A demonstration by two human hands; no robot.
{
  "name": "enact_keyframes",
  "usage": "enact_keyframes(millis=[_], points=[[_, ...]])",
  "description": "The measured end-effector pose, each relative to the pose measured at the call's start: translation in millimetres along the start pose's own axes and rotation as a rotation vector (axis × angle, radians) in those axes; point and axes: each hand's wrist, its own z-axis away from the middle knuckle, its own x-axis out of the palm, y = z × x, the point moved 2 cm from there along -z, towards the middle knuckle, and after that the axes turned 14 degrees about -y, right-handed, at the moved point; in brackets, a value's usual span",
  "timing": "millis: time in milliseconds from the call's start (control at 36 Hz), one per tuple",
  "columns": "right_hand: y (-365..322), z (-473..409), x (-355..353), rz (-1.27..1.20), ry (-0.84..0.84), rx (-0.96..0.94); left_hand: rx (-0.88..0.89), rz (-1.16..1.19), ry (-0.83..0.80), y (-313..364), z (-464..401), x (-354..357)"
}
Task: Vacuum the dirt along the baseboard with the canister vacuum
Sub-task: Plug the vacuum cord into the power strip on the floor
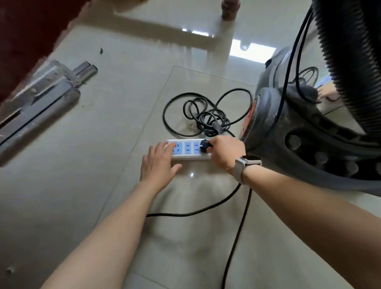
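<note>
Right hand (226,152): I pinched the plug (204,145) at the power strip (189,158).
Left hand (158,162): spread flat, steadying the strip.
Vacuum (299,125): just right of the strip; judged heavy, its hose (354,54) stiff yet bendable, best gripped there.

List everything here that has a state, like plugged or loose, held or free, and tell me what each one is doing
Power strip: flat on the floor, steadied by the left hand.
Black plug: at the strip's rightmost socket, gripped by the right hand; whether fully seated, cannot tell.
Other two sockets: unused.
Cord: loosely coiled on the tiles.
Canister vacuum: standing beside the strip.
Hose: hanging, untouched.
</note>
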Motion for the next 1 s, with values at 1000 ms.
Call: enact_keyframes(millis=[1000], points=[[-6.8, 34.3, -3.8, 0.281, -0.170, -0.131, 0.194, 0.097, -0.136, -7.0, 10.6, 28.9]])
